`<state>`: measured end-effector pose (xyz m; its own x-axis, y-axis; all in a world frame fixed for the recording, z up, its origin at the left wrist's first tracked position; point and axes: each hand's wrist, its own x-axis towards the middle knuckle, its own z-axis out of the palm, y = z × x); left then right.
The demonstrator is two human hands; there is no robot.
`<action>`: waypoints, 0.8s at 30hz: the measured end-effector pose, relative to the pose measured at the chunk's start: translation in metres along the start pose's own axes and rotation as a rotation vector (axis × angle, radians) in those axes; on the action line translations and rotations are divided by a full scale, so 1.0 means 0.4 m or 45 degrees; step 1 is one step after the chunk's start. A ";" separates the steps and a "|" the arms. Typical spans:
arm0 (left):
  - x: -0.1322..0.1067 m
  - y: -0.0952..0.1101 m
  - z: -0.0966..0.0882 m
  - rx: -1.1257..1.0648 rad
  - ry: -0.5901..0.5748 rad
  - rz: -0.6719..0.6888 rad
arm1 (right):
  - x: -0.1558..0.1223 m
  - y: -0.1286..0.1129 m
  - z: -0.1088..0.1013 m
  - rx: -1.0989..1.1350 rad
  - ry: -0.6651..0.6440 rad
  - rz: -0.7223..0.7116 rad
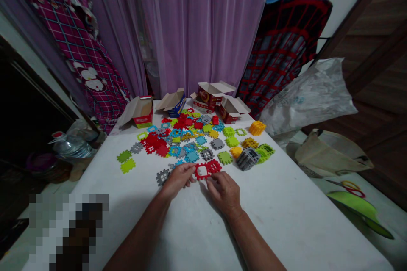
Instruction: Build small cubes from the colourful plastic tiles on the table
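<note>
My left hand [179,179] pinches the left edge of a red square interlocking plastic tile [196,172] with a large opening in its middle. Against its right side lies a second red tile [214,166] with a smaller window pattern. My right hand [225,191] is closed at the lower edge of these red tiles, thumb and fingers at the rim; its fingertips are partly hidden. A grey window tile [163,177] lies just left of my left hand. Beyond my hands spread many loose tiles, among them a light green tile [225,158] and a grey tile [217,144].
Stacked grey tiles [247,159], green tiles [266,152] and yellow tiles [257,128] stand on the right. Open cardboard boxes, including a red one [143,112] and a blue one [178,103], line the back of the white table [270,216]. Scissors [349,188] lie off to the right.
</note>
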<state>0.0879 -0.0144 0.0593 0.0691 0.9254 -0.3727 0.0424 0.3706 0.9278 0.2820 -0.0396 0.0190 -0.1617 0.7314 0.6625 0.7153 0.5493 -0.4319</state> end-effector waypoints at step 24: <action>0.037 -0.005 -0.040 0.357 0.401 0.393 | 0.001 0.052 -0.015 -0.126 0.075 0.607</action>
<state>0.0728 0.0000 0.0522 -0.1812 0.9832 -0.0204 0.3355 0.0813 0.9385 0.3009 -0.0302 0.0140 0.2359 0.8665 0.4400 0.7623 0.1158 -0.6368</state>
